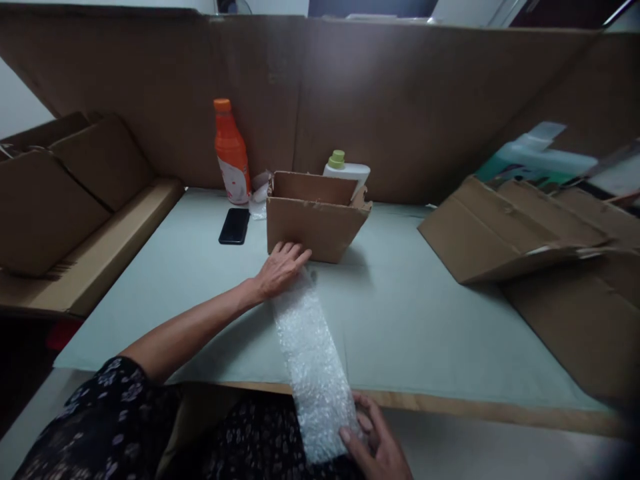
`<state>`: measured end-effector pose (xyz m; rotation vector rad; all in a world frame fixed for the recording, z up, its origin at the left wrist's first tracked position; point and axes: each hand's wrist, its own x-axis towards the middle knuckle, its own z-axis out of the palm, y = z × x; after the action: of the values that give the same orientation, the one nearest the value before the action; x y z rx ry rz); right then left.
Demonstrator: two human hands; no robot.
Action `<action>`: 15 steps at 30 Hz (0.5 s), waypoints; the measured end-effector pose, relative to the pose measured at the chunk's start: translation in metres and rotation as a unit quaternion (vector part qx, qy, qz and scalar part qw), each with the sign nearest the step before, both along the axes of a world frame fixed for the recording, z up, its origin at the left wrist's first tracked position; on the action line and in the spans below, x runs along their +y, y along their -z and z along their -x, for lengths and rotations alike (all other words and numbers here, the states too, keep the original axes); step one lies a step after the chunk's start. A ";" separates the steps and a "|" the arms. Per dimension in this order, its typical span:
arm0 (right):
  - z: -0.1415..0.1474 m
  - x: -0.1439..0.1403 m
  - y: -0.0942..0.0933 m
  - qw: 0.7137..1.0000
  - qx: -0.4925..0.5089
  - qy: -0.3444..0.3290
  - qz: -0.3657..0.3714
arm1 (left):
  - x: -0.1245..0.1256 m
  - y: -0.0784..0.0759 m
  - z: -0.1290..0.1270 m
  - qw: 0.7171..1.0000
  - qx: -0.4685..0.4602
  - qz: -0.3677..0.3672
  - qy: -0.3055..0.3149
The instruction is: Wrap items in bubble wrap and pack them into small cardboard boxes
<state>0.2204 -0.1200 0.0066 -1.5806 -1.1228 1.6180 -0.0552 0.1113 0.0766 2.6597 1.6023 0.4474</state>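
Bubble wrap (310, 360) runs in a strip from the tabletop's (425, 320) near edge toward the cardboard box (313, 223). My left hand (280, 270) presses its far end flat, fingers open; my right hand (377, 443) pinches the near end.

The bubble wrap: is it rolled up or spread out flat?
Spread out. The bubble wrap lies as a long strip across the table, left hand pressing its far end, right hand holding the near end.
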 end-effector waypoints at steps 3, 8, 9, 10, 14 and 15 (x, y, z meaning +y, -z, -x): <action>0.003 0.002 -0.003 0.999 0.000 -0.031 -0.011 | -0.043 0.009 0.003 0.999 -0.027 -0.039 -0.012; 0.007 0.009 -0.009 0.996 0.017 -0.089 -0.018 | -0.131 0.042 0.015 0.996 -0.086 0.013 0.005; 0.008 0.010 -0.010 0.994 0.021 -0.103 -0.017 | -0.141 0.047 0.013 0.995 -0.088 0.036 0.012; 0.009 0.010 -0.010 0.993 0.014 -0.118 -0.024 | -0.147 0.051 0.009 0.995 -0.086 0.056 0.019; 0.000 0.008 -0.011 0.969 -0.123 -0.187 -0.099 | -0.148 0.051 -0.006 0.993 -0.068 0.094 0.028; -0.003 0.008 -0.012 0.959 -0.164 -0.200 -0.119 | -0.147 0.049 -0.007 0.993 -0.067 0.096 0.029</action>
<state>0.2231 -0.1121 0.0188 -1.5667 -1.8401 1.4133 -0.0484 -0.0355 0.0271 2.4716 1.4494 0.4357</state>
